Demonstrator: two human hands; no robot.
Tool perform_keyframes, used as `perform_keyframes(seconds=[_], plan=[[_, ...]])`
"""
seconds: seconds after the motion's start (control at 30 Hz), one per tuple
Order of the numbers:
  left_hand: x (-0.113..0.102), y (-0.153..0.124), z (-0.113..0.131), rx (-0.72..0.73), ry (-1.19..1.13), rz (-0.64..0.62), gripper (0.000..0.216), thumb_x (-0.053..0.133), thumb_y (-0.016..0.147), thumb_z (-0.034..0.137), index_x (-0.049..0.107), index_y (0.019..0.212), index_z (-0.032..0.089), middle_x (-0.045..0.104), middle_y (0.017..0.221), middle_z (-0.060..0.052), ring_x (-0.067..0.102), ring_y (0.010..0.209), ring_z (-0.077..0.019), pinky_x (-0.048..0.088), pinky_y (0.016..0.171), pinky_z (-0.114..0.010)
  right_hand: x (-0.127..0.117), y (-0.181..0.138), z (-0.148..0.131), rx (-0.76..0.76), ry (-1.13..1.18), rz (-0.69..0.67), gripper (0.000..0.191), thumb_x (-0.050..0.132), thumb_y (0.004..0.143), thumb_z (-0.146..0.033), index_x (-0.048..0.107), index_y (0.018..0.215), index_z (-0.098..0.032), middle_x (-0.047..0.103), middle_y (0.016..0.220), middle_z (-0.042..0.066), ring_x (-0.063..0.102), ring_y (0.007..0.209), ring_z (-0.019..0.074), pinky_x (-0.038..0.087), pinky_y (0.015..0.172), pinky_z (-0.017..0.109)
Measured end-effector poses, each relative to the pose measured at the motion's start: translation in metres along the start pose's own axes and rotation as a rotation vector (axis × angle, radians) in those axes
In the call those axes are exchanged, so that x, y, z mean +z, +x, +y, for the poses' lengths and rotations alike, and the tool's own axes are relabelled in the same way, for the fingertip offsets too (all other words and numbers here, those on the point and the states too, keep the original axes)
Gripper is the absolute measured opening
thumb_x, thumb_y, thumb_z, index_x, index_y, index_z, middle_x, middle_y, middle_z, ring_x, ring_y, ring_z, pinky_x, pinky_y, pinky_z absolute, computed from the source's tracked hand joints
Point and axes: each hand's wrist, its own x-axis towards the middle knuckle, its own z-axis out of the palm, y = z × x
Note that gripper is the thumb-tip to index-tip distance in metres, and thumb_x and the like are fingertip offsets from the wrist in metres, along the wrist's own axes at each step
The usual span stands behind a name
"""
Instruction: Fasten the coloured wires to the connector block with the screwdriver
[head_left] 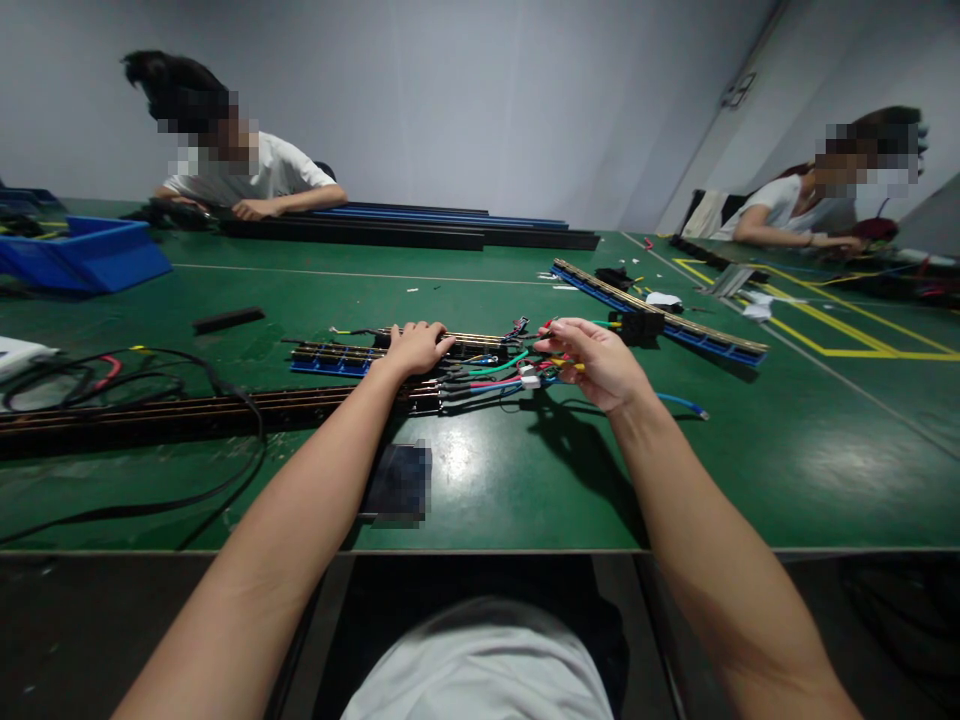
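Note:
My left hand [416,347] lies palm down, fingers spread, over a short black strip with copper-coloured rails [480,341]. Next to it is a blue-backed rail strip [330,358]. A longer black rail [300,402] runs left from below that hand. From its end, a bundle of coloured wires [487,385] with a white connector [530,382] reaches toward my right hand [596,362]. The right thumb and fingers are pinched on wires, with red and yellow ends showing; the exact grip is partly hidden. A blue wire [679,402] sticks out beyond my right wrist.
Beyond lies a blue-and-copper rail [660,312] beside a black block [637,327]. Black cables [225,385] loop at left, near a blue bin [112,255]. A dark flat object [397,482] sits near the front edge. Two people [277,175] work across the green table [510,500].

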Motion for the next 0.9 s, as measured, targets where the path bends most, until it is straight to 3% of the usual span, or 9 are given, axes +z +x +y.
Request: perform_keyframes(seconds=[0.17,0.3,0.53,0.73,0.9], plan=[[0.0,0.0,0.001,0.0,-0.001,-0.001,0.048,0.033,0.103,0.052,0.059,0.133,0.025,0.059,0.14,-0.014,0.049,0.131,-0.0334,0.029,0.112,-0.056,0.01,-0.003,0.002,-0.066,0.006,0.135,0.038,0.085,0.056,-0.042,0.066,0.08,-0.019,0.073,0.072,0.002,0.067,0.061,0.0138,0.02,0.034,0.014],[0.001,0.0,0.0,0.005,-0.009,0.003,0.049,0.032,0.103,0.052,0.059,0.133,0.024,0.059,0.14,-0.014,0.049,0.131,-0.034,0.029,0.112,-0.057,0.023,-0.01,0.01,-0.187,-0.113,0.202,0.037,0.08,0.063,-0.047,0.066,0.082,-0.019,0.071,0.068,0.001,0.062,0.053,0.0129,0.029,0.037,0.018],[0.003,0.002,-0.002,0.005,-0.003,0.015,0.049,0.032,0.103,0.053,0.059,0.132,0.025,0.06,0.138,-0.014,0.05,0.13,-0.034,0.029,0.112,-0.057,0.037,-0.02,0.036,-0.56,-0.605,0.033,0.022,0.062,0.088,-0.043,0.066,0.083,-0.021,0.07,0.074,0.001,0.068,0.07,0.0174,0.05,0.065,0.028],[0.003,0.002,-0.002,0.001,-0.002,0.017,0.048,0.033,0.103,0.053,0.059,0.132,0.026,0.06,0.139,-0.014,0.05,0.131,-0.0337,0.029,0.112,-0.057,0.037,-0.02,0.043,-0.703,-0.859,-0.081,0.006,0.058,0.09,-0.026,0.062,0.093,-0.024,0.071,0.091,0.004,0.07,0.086,0.0207,0.055,0.084,0.033],[0.003,0.002,-0.002,0.001,-0.005,0.017,0.048,0.033,0.103,0.054,0.059,0.131,0.026,0.06,0.139,-0.013,0.05,0.131,-0.0334,0.028,0.112,-0.057,0.029,-0.011,0.049,-0.841,-0.947,-0.158,0.033,0.054,0.085,-0.011,0.056,0.115,-0.025,0.069,0.112,0.009,0.07,0.102,0.0234,0.056,0.092,0.038]])
